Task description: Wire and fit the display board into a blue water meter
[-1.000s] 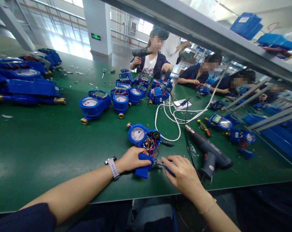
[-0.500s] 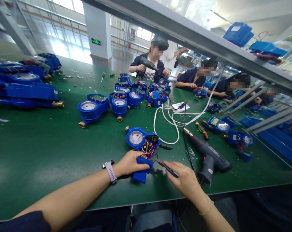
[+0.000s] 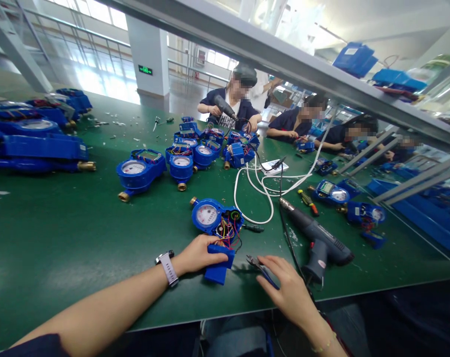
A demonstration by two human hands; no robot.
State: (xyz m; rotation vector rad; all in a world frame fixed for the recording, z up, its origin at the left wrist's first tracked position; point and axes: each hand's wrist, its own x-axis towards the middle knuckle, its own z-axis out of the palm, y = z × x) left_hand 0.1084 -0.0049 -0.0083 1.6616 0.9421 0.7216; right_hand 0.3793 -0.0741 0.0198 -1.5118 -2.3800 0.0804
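Note:
A blue water meter with an open wiring compartment lies on the green table in front of me. Coloured wires run from it to a loose blue cover. My left hand rests on that cover, fingers curled over its top edge. My right hand lies low on the table, closed round small blue-handled pliers, whose jaws point left and stand apart from the wires.
A grey electric screwdriver lies right of my hand, with white cables behind. More blue meters cluster mid-table, and others are stacked far left. Several people work across the table. A metal rail crosses overhead.
My right hand has drawn the pliers back from the meter's wires and lowered them to the table. My left hand stays on the cover. The view has tilted slightly.

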